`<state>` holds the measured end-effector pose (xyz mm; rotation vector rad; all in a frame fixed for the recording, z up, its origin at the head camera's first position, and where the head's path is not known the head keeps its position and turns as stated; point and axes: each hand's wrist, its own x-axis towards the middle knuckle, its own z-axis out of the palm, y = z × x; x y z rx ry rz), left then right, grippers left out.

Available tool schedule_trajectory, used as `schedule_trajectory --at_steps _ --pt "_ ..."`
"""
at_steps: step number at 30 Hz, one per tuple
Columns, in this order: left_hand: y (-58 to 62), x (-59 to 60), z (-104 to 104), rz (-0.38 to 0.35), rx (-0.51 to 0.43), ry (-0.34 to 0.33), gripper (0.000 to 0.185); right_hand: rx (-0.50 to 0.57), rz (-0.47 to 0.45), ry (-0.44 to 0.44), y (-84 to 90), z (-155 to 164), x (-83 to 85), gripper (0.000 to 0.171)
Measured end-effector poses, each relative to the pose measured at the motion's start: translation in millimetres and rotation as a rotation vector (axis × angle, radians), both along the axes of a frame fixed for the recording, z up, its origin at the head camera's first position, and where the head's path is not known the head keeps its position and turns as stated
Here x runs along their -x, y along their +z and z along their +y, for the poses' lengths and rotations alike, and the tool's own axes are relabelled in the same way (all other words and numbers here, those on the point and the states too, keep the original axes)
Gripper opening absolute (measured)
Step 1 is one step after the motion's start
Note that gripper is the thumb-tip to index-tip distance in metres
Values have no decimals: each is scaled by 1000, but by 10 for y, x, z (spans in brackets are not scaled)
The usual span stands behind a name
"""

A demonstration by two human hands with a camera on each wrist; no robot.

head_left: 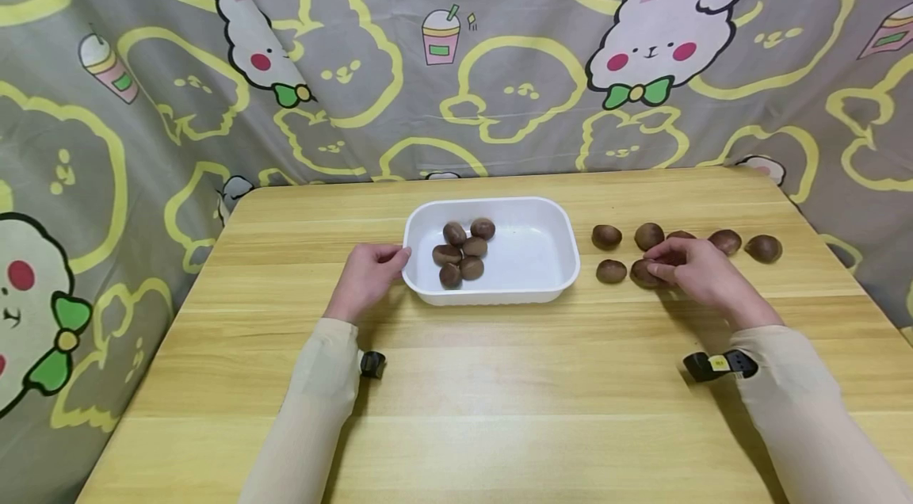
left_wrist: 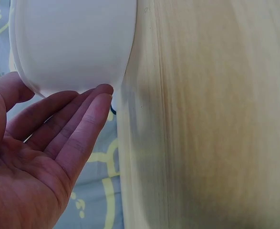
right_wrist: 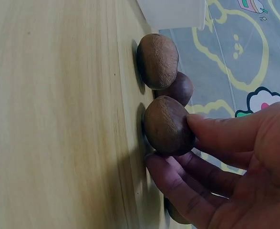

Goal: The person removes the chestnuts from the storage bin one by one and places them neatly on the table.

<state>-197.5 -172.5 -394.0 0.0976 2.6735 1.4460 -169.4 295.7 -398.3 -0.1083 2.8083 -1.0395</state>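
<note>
A white plastic tray [head_left: 528,294] stands near the far side of the table, with several brown chestnuts [head_left: 474,247] grouped in its left half. My left hand [head_left: 367,278] holds the tray's left end, thumb at the rim and fingers against the outer wall [left_wrist: 73,47]. To the right of the tray, my right hand [head_left: 702,274] pinches a chestnut [right_wrist: 167,125] between thumb and fingers, low over the table. Beside it in the right wrist view lies another chestnut [right_wrist: 158,61], with one more [right_wrist: 178,89] partly hidden behind.
Several loose chestnuts [head_left: 724,242] lie in two rough rows right of the tray on the wooden table [head_left: 528,393]. A grey patterned curtain [head_left: 513,5] hangs along the table's back edge and left side. Each wrist wears a black strap [head_left: 720,365].
</note>
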Motion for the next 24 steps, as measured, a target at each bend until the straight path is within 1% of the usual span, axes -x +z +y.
schedule_trajectory --at_steps 9,12,15,20,24 --pt "1 -9 -15 -11 -7 7 34 -21 -1 0 -18 13 -6 38" --pt "0 1 -10 -4 4 2 35 -35 24 -2 -22 23 -17 40" --pt "1 5 -7 -18 -12 4 35 -37 52 -15 -18 32 -29 37" --pt "2 2 -2 -48 -63 8 35 -10 114 -53 -12 42 -39 32" --pt "2 1 -2 -45 -57 5 36 8 166 -79 9 33 -33 30"
